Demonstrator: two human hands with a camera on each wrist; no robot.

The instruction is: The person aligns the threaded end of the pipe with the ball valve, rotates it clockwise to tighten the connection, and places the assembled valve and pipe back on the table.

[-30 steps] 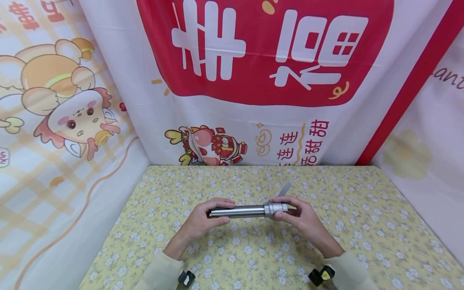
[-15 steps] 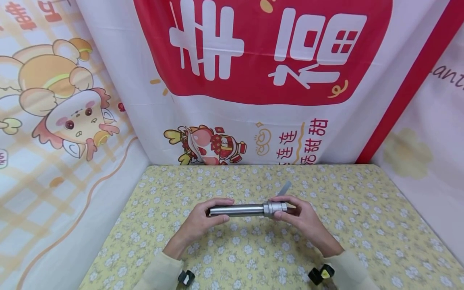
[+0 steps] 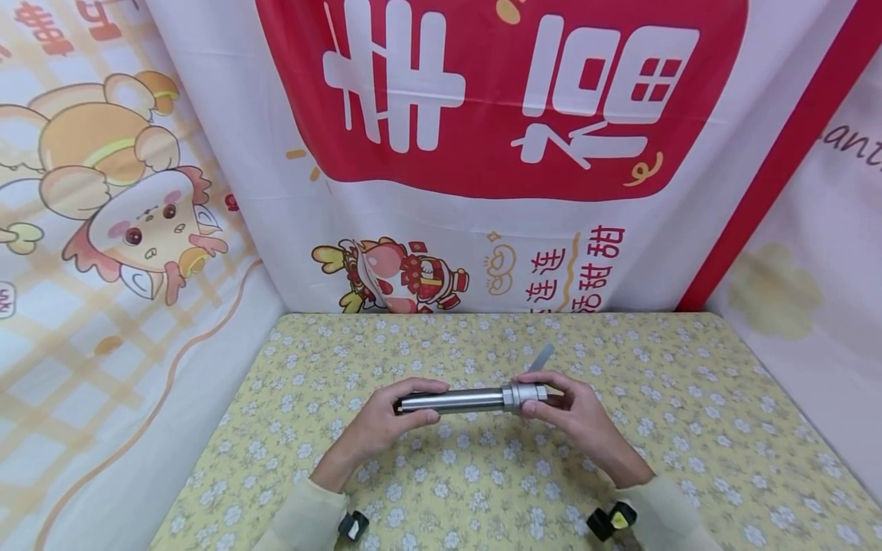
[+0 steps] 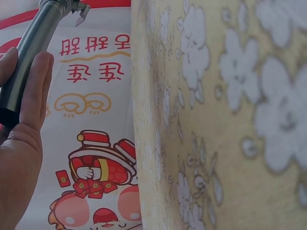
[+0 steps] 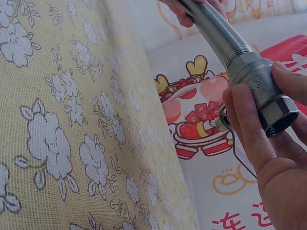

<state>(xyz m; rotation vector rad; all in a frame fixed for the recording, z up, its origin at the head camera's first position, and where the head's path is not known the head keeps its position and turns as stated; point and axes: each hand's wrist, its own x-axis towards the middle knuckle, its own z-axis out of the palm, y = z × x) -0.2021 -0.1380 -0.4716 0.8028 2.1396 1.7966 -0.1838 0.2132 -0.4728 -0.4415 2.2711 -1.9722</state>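
A table covered in a yellow flowered cloth (image 3: 482, 490) fills the lower half of the head view, walled in by hanging banners: a red and white banner (image 3: 496, 153) with large characters across the top centre and a cartoon sheet (image 3: 103, 191) on the left side. A metal pipe (image 3: 455, 400) lies level just above the cloth at the centre of the frame, held at both ends. The left hand (image 3: 389, 417) curls round the pipe's plain end, thumb in front and fingers over the top. The right hand (image 3: 568, 409) pinches the valve fitting (image 3: 525, 395) on the other end. A flat grey handle (image 3: 541, 357) sticks up behind the right hand; nothing else lies on the cloth.

The right wrist view shows what the head view cannot: the thread where the pipe (image 5: 211, 24) enters the fitting (image 5: 261, 88), stamped marks on its body and its open hexagonal end. The left wrist view shows only a finger lying along the pipe (image 4: 29, 57), with the cloth filling the right side. The pipe's far left end is hidden inside the left hand, and the stamped marks are too small to read. Small black devices sit at both sleeves along the bottom edge, cut off.
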